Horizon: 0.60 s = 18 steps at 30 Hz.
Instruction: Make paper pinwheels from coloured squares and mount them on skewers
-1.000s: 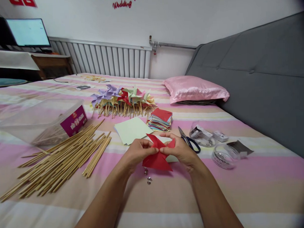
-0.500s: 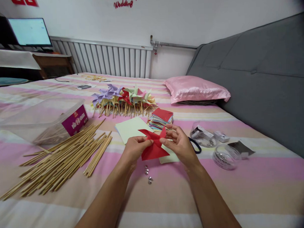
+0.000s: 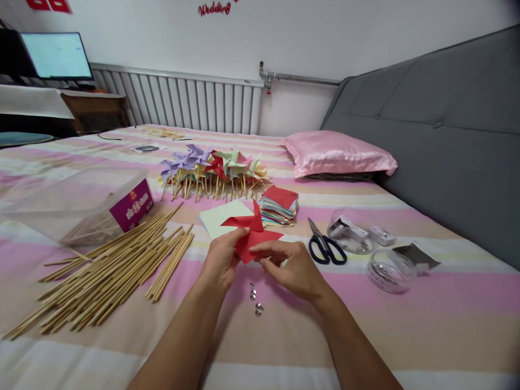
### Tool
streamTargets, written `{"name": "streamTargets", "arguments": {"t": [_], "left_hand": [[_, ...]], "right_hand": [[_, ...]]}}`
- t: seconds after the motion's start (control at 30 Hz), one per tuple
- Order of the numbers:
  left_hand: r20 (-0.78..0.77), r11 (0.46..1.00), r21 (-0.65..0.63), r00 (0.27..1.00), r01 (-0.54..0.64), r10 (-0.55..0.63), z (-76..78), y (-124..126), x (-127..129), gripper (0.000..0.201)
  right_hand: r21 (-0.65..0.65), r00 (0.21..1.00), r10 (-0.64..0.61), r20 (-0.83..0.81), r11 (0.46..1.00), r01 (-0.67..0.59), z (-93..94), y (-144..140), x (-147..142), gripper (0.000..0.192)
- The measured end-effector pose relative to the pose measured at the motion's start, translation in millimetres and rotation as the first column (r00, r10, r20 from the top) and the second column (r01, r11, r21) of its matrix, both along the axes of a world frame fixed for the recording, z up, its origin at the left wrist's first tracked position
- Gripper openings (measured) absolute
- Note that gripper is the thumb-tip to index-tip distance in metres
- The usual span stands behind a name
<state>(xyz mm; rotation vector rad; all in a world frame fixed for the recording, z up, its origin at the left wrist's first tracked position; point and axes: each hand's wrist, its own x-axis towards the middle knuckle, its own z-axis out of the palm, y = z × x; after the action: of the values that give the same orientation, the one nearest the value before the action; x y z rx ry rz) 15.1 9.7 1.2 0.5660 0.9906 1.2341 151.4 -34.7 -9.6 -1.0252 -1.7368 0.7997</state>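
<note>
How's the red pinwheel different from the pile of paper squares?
The red pinwheel has folded, pointy blades, while the paper pile is made of stacked, squarish sheets. The pinwheel is held up, while the pile rests on the bed. The pinwheel looks all red, but the pile shows several colours along its edges. Both look like paper, and the pile's top sheet is red too.
</note>
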Motion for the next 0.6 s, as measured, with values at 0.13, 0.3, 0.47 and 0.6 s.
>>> {"name": "streamTargets", "arguments": {"t": [0.13, 0.3, 0.47, 0.6], "left_hand": [[0.009, 0.999, 0.018, 0.999, 0.032, -0.032, -1.3, -0.6, 0.3, 0.016], [-0.01, 0.997, 0.048, 0.998, 0.068, -0.068, -5.6, 0.4, 1.3, 0.015], [-0.069, 0.994, 0.085, 0.996, 0.062, -0.056, -2.1, -3.8, 4.5, 0.018], [-0.107, 0.988, 0.151, 0.994, 0.034, -0.018, 1.4, -8.3, 8.5, 0.021]], "right_hand": [[0.012, 0.998, -0.046, -0.033, 0.999, 0.046, -6.2, 3.0, -2.2, 0.025], [-0.023, 0.993, -0.08, -0.081, 0.997, 0.079, -6.5, 3.0, -3.1, 0.014], [-0.059, 0.978, -0.104, -0.178, 0.994, 0.095, -5.0, 4.3, -5.8, 0.012], [-0.118, 0.942, -0.149, -0.3, 0.986, 0.118, -5.4, 6.6, -8.5, 0.015]]}}
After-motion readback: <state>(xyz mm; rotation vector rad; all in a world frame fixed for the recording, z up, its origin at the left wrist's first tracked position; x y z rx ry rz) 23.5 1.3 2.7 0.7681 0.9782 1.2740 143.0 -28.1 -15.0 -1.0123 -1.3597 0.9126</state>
